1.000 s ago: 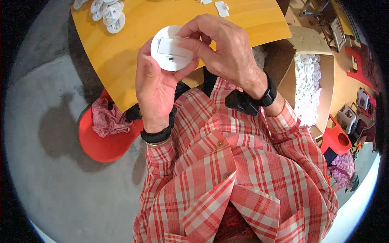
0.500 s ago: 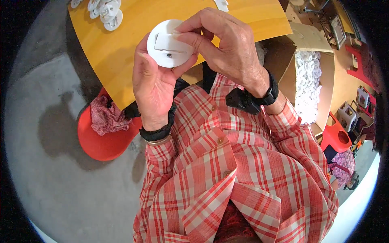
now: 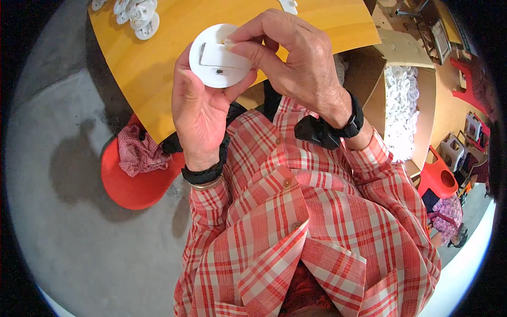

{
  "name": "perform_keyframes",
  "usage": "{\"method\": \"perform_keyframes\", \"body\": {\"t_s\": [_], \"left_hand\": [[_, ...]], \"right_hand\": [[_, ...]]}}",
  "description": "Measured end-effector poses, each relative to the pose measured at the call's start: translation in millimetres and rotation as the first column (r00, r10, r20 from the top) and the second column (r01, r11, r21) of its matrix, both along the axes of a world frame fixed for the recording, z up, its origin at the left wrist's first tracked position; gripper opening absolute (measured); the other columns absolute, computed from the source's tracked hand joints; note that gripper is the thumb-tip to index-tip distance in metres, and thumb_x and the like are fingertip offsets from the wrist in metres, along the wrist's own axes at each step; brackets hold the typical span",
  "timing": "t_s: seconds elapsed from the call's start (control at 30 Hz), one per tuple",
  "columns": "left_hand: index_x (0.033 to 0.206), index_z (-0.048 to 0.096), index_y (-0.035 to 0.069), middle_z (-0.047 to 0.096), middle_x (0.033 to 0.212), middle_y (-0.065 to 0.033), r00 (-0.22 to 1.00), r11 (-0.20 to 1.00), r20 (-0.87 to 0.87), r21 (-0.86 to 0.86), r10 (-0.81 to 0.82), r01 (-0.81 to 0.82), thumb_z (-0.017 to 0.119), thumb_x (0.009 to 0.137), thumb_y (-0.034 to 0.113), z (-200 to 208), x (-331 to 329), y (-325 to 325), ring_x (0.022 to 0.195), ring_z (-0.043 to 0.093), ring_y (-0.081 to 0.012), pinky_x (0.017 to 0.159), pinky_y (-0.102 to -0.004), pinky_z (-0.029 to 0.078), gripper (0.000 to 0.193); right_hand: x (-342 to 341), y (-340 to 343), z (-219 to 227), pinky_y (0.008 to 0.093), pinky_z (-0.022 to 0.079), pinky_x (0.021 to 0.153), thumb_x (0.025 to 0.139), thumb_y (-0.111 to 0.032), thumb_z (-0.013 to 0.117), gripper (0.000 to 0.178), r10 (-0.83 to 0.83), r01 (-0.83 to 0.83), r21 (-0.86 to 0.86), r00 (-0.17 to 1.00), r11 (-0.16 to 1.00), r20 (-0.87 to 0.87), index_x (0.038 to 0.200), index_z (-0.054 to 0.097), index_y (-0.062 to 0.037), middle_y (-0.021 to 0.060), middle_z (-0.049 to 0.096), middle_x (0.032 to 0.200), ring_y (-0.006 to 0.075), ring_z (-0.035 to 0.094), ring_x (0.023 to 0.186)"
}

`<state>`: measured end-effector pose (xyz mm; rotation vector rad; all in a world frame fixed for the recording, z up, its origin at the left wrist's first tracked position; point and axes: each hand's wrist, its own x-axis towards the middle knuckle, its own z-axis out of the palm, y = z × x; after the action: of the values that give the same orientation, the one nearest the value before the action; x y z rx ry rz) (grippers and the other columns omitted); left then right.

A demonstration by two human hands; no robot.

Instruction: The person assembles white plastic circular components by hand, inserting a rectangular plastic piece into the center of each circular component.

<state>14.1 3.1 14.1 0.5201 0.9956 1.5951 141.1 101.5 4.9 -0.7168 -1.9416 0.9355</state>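
Observation:
A round white plastic disc (image 3: 221,74) is held up over the near edge of the table. It has a raised rectangular panel with a dark slit at its left edge and a small dark square hole below. My left hand (image 3: 202,108) is closed around the disc from below, thumb at its lower left and fingers behind it. My right hand (image 3: 296,61) pinches at the disc's upper right, thumb and forefinger together against its face. Anything small between those fingertips is hidden.
Several white disc-shaped parts (image 3: 140,18) are piled on the yellow table (image 3: 158,58) at far left. A white piece (image 3: 289,6) lies at the far edge. To the right stands a cardboard box (image 3: 428,100) of whitish plastic parts. A red seat (image 3: 132,185) with cloth is at left; a person (image 3: 446,214) is at far right.
Both hands hold nearly the same pose. The disc has shifted very slightly left and tilted a little.

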Motion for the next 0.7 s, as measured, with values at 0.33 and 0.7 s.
{"method": "perform_keyframes", "body": {"t_s": [0.33,0.7], "left_hand": [[0.13,0.029,-0.001,0.039,0.131,-0.0198,1.0,1.0,0.008,0.014,-0.018,0.018,0.044,0.093,0.041,1,3,0,0.118,0.047,-0.0307,0.09,-0.0471,0.05,0.058],[0.131,0.028,-0.001,0.039,0.13,-0.0197,0.999,1.0,0.045,0.0,0.007,-0.007,0.043,0.093,0.04,3,3,2,0.117,0.047,-0.0309,0.09,-0.0471,0.05,0.057]], "right_hand": [[4,3,-2,0.0248,0.047,0.053,0.075,-0.005,0.069,0.01,0.035,-0.037,0.1,0.999,0.994,0.029,0.084,0.064,-0.0027,0.0051,0.061,0.075,0.0155,0.058,0.06],[2,2,12,0.0249,0.047,0.054,0.075,-0.006,0.069,0.011,0.022,-0.023,0.043,1.0,0.999,0.011,0.084,0.064,-0.0027,0.005,0.061,0.074,0.0151,0.058,0.061]]}}
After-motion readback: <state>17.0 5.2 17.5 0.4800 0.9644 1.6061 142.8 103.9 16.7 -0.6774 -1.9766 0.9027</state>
